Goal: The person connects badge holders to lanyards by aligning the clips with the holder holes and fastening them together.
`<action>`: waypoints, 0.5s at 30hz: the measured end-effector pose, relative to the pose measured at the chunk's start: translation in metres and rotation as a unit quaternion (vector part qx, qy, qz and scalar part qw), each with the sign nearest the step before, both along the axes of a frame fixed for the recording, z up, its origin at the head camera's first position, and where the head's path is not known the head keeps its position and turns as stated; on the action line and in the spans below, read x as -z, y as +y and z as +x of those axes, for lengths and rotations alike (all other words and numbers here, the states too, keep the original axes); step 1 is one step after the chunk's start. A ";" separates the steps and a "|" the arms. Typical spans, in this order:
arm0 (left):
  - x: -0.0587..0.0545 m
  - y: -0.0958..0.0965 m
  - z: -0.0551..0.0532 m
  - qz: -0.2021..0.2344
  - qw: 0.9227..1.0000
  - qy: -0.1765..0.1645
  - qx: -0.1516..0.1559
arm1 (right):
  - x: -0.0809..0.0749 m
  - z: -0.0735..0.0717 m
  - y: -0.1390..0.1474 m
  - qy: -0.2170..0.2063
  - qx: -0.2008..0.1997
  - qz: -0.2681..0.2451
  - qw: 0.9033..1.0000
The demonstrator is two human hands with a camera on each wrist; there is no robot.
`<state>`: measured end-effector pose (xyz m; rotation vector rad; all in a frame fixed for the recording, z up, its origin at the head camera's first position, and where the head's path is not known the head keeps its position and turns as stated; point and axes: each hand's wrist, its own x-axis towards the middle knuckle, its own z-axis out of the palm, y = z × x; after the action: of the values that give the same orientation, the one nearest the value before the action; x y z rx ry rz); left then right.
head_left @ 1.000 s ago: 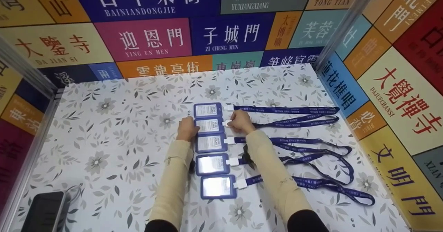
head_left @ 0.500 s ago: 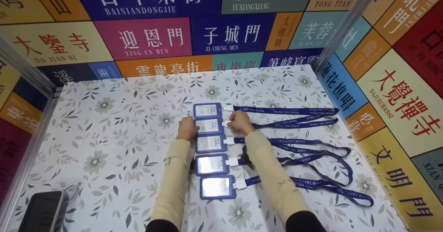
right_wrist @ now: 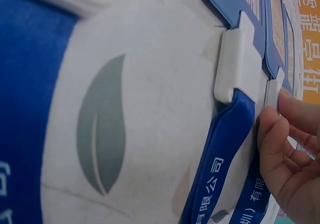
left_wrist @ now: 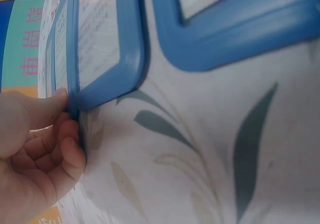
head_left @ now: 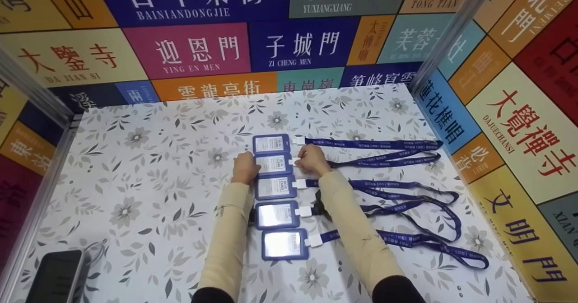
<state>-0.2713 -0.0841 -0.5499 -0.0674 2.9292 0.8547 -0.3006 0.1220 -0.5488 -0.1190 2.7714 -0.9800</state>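
Several blue-framed badge holders lie in a column on the table, each with a white clip and blue lanyard leading right. My left hand [head_left: 244, 167] pinches the left edge of the second badge holder [head_left: 273, 164] from the top; in the left wrist view, the thumb lies on the frame corner with the fingers curled beneath. Opposite it, my right hand [head_left: 313, 158] pinches that holder's white clip [right_wrist: 273, 91] between thumb and index finger. The third badge holder [head_left: 275, 186] sits just below, and the top badge holder [head_left: 271, 144] just above.
A black-screened device [head_left: 56, 276] with a cable stands at the table's lower left. Blue lanyards [head_left: 406, 184] spread over the right side of the floral tabletop [head_left: 158, 167]. Colourful printed panels [head_left: 194, 52] wall in the back and sides.
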 end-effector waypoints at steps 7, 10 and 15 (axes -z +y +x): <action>0.001 -0.002 -0.001 0.016 1.000 -0.006 0.007 | -0.008 0.007 0.000 -0.001 0.006 0.002 1.000; 0.006 -0.005 -0.005 0.034 0.999 -0.013 0.008 | -0.005 0.006 0.000 -0.012 0.015 -0.009 1.000; 0.056 -0.015 -0.028 0.053 0.998 0.028 0.013 | -0.003 0.007 0.000 -0.019 0.018 -0.026 0.999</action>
<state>-0.2998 -0.0987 -0.6058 0.0027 2.9223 1.0209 -0.2937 0.1222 -0.5456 -0.0570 2.7237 -1.0536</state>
